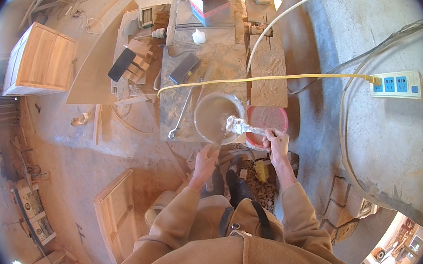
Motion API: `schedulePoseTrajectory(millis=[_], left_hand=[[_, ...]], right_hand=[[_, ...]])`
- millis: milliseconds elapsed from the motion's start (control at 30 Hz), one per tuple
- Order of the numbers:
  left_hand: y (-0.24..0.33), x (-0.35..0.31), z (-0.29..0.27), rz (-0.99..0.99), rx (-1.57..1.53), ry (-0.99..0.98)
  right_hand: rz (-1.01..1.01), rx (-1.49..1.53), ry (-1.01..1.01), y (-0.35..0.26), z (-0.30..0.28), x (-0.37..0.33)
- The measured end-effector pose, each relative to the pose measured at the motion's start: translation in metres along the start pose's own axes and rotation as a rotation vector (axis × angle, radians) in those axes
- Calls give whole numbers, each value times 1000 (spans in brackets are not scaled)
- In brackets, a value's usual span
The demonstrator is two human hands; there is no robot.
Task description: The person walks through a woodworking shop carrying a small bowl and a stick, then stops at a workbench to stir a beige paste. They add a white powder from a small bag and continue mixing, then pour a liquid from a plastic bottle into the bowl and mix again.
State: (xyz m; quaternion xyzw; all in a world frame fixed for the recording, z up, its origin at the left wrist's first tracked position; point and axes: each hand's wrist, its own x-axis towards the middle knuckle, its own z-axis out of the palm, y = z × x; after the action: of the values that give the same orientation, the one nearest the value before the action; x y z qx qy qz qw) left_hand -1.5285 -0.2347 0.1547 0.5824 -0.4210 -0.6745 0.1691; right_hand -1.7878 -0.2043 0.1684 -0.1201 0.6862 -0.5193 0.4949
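- Between my hands I see a round clear plastic basin (pixel 217 116), its glossy wall dulled by a matt grey-brown film.
- My right hand (pixel 276 143) pinches a crinkled, shiny transparent plastic bag (pixel 238 126).
- Just beyond it sits a smooth red plastic bowl (pixel 270 119).
- My left hand (pixel 206 160) touches the basin's rim.
- Beyond both hands lies a rough, dusty wooden workbench (pixel 215 54), crossed by a glossy yellow rubber hose (pixel 259 78).
- Left of the basin lies a dull metal wrench (pixel 180 115).
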Motion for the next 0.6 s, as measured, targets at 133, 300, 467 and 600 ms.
schedulePoseTrajectory(millis=[133,300,467,600], left_hand=[[-12,8,0,124,97,46],[-23,14,0,131,102,77],[0,-3,-14,20,11,67],[20,-19,-23,30,-139,-26]], right_hand=[[106,77,8,4,-4,-4],[138,206,-40,8,-11,-2],[239,245,-151,13,-26,6],[293,288,-179,20,-31,10]])
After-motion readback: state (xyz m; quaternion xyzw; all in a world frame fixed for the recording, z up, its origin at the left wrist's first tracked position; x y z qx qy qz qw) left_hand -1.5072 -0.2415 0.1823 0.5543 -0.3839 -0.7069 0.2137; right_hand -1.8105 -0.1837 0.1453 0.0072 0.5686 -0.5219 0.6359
